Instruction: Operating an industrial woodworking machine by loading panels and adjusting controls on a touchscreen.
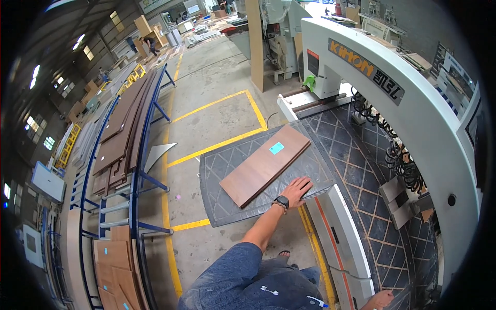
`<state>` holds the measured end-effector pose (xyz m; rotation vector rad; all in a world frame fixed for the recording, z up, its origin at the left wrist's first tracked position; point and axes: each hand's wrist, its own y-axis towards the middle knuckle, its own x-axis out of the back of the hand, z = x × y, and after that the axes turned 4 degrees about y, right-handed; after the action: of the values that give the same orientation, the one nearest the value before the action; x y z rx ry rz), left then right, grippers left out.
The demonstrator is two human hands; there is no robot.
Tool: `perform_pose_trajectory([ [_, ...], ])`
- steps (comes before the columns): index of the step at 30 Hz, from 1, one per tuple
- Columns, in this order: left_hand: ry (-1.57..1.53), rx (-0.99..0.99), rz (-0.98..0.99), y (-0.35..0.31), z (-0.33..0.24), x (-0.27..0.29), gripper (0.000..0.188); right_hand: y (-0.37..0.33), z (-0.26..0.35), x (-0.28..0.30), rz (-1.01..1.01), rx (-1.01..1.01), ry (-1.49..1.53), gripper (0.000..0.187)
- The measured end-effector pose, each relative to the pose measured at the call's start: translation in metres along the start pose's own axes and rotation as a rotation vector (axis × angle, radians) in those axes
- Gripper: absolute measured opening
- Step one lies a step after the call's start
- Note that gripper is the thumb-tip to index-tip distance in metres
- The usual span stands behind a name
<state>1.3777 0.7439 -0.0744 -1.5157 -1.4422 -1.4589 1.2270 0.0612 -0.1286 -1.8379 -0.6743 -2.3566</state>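
Observation:
My left hand, with a watch and a bracelet at its wrist, lies palm down on the dark padded table. Its fingers are stretched out, and it holds nothing. Just beyond it rests a stack of brown wood-grain boards, set at a slant, with a small turquoise label on the top one. At the lower right, my right hand is beside the white machine's front edge with its fingers curled in. Whatever it may grip is too small or hidden to make out.
A large white arched machine stands on the right over a black, grid-marked bed; coiled black hoses hang beneath it. Along the left runs a blue-framed roller conveyor stacked with brown panels. Yellow lines mark the floor.

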Motion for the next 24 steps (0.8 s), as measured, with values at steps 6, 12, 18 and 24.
perform_pose_trajectory([
  [6,0.0,0.011,0.006,-0.004,0.001,0.003,0.085,-0.022,0.015,0.017,-0.184,0.048,0.109,0.038],
  [12,0.002,0.011,0.016,-0.002,0.0,0.003,0.086,-0.026,0.018,0.029,-0.135,0.038,0.082,0.041],
  [18,0.018,0.013,0.007,-0.003,0.001,0.0,0.088,-0.042,0.037,0.074,0.017,0.036,0.149,0.044],
  [24,0.009,0.023,0.01,-0.005,0.001,0.001,0.089,-0.033,0.038,0.071,0.088,-0.037,0.137,0.045],
])
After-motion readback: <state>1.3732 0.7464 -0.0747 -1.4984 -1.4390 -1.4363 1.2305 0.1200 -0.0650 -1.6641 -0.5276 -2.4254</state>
